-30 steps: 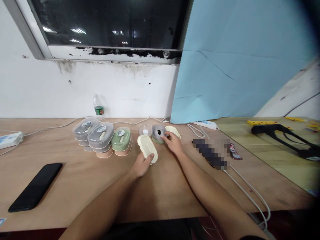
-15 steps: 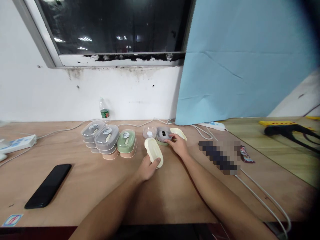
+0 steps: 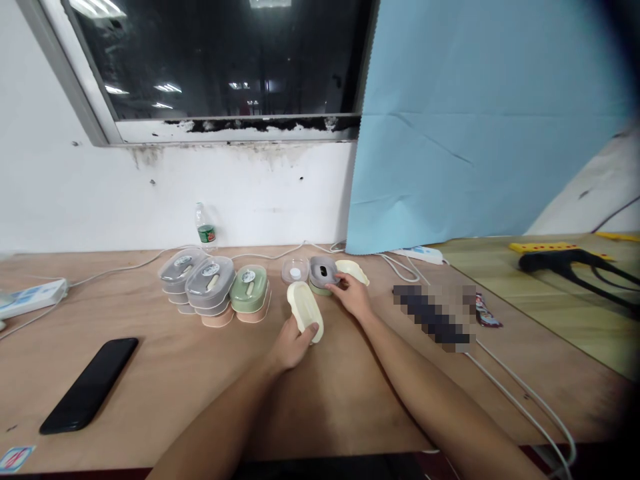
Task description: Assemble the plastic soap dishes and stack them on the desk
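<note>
The left hand (image 3: 293, 345) clasped the cream tray (image 3: 304, 307) low, hollow bared; whether the right hand (image 3: 355, 295) gripped or steadied the grey tub (image 3: 323, 283) was unclear.

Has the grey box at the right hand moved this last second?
No, no visible shift either way: the grey box holds its place against the bottle.
</note>
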Motion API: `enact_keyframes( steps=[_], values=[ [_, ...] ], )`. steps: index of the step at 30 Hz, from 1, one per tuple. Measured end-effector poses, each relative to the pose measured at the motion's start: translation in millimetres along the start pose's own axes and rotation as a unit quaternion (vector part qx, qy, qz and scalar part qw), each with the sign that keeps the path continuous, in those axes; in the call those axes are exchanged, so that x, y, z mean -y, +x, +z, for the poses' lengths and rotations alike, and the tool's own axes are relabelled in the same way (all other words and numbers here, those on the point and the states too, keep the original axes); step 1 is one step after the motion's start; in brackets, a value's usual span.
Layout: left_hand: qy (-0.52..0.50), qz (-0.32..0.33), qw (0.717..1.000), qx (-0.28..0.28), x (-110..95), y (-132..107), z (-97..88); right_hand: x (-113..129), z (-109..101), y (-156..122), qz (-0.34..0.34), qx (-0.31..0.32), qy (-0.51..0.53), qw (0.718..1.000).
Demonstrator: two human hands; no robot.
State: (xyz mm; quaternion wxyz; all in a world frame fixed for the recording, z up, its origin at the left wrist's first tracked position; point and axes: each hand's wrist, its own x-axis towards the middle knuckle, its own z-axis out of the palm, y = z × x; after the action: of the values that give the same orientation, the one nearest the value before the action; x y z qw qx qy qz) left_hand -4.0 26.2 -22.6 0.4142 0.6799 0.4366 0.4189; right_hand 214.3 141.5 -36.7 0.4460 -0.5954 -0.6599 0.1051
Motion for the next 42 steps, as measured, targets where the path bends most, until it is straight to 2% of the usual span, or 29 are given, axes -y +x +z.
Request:
enact_keyframes(
  steps=[12, 18, 20, 25, 27, 29, 32, 35, 37, 39, 40, 42],
  values=[
    [0.029, 0.012, 0.999, 0.007, -4, -2, -0.9, 10, -6, -4, -0.025, -0.002, -0.025, 0.999],
    [0.034, 0.018, 0.999, 0.011, -2, -1, -1.4, 32, -17, -11, -0.115, -0.082, -0.017, 0.99],
    [0.021, 0.021, 1.0, 0.009, 0, 0, -0.7, 42, -20, -20, -0.127, -0.05, 0.012, 0.991],
    [-0.029, 0.036, 0.999, -0.012, 3, 4, 0.2, 58, -16, -44, -0.122, 0.135, 0.085, 0.98],
    [-0.064, 0.052, 0.996, -0.025, 0, 8, -0.6, 61, -9, -49, -0.114, 0.151, 0.112, 0.975],
    [-0.099, 0.058, 0.992, -0.053, -5, 13, -1.4, 63, -3, -50, -0.101, 0.142, 0.147, 0.974],
    [-0.115, 0.065, 0.986, -0.098, -12, 27, -1.3, 61, 2, -43, -0.062, 0.104, 0.214, 0.969],
    [-0.051, 0.091, 0.98, -0.171, -12, 45, -1.4, 46, -6, -24, -0.002, -0.018, 0.23, 0.973],
    [0.049, 0.108, 0.965, -0.234, -7, 58, -2.8, 26, -20, -8, 0.033, -0.13, 0.204, 0.97],
    [0.145, 0.111, 0.95, -0.255, 3, 70, -5.0, 0, -37, 6, 0.077, -0.221, 0.164, 0.958],
    [0.183, 0.103, 0.942, -0.26, 9, 76, -6.0, -13, -45, 11, 0.095, -0.248, 0.139, 0.954],
    [0.242, 0.079, 0.932, -0.257, 19, 84, -7.5, -37, -57, 18, 0.132, -0.26, 0.072, 0.954]
  ],
)
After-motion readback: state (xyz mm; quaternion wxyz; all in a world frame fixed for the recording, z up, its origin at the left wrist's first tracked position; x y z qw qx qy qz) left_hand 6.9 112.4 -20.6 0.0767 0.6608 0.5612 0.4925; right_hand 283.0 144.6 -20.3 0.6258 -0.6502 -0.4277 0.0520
